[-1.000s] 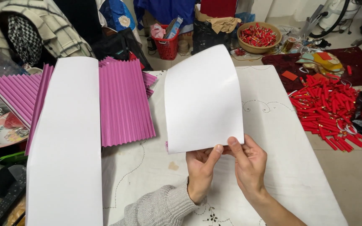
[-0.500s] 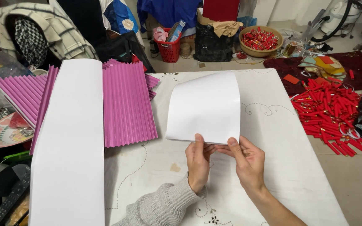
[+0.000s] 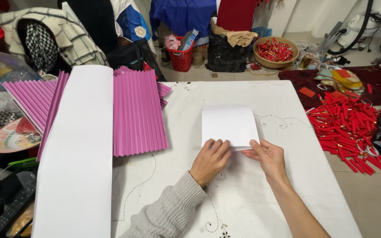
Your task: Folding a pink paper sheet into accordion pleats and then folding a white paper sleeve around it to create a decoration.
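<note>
Bare tablecloth (image 3: 261,207) lies open in front of and right of the folded white sheet (image 3: 229,125), while pleated pink paper (image 3: 138,117) and a long white strip (image 3: 78,150) block the left.

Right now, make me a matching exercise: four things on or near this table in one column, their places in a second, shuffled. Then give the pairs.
Things:
1. folded white sheet
2. pink pleated paper
3. pile of red sticks
4. red basket

Places:
A. on the floor beyond the table's far edge
B. on the floor to the right of the table
C. under the fingers of the left hand and right hand
D. left part of the table, beside a long white sheet

Pairs: 1-C, 2-D, 3-B, 4-A
</note>
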